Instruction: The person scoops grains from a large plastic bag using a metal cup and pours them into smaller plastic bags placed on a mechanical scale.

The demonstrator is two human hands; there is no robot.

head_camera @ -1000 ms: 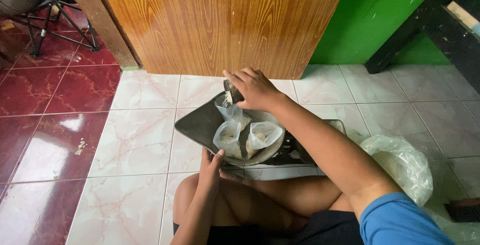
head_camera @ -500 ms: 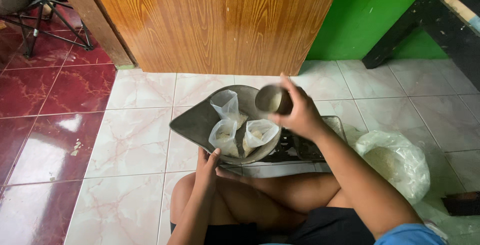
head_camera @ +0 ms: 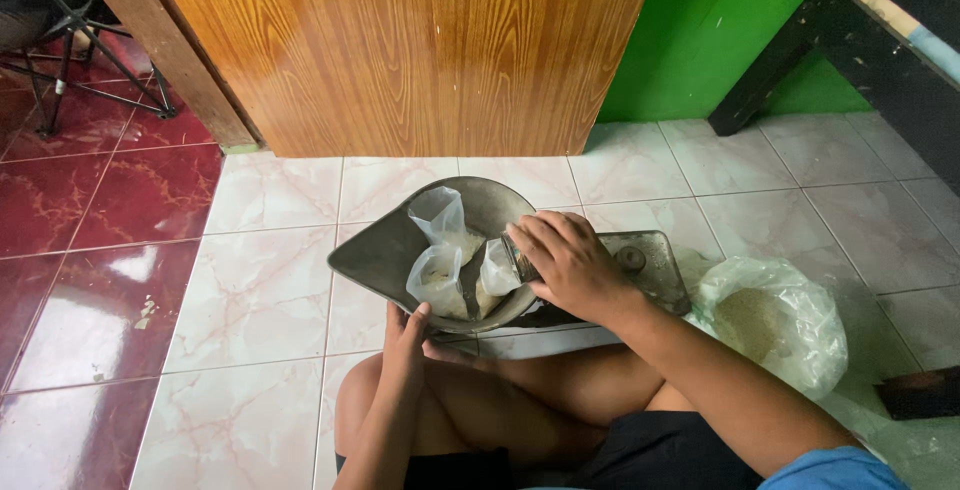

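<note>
Sitting at frame centre, the metal scale pan (head_camera: 375, 255) carries three small bags (head_camera: 440, 270) holding grain; the big sack (head_camera: 770, 320) at right looks far from empty. My right hand (head_camera: 565, 265) wraps a tin cup (head_camera: 518, 255), its mouth hidden. My left hand (head_camera: 405, 325) grips the pan's underside, fingertips unseen.

A domestic interior, seen at floor level. Glossy marble-patterned floor tiles (head_camera: 260, 300) in cream meet dark red tiles (head_camera: 90, 210) beside a varnished wooden door (head_camera: 400, 40) and a bright green painted wall (head_camera: 720, 20). A metal weighing-scale pan (head_camera: 380, 255) of small filled plastic bags (head_camera: 440, 270) suggests home-based packing of dry goods.
</note>
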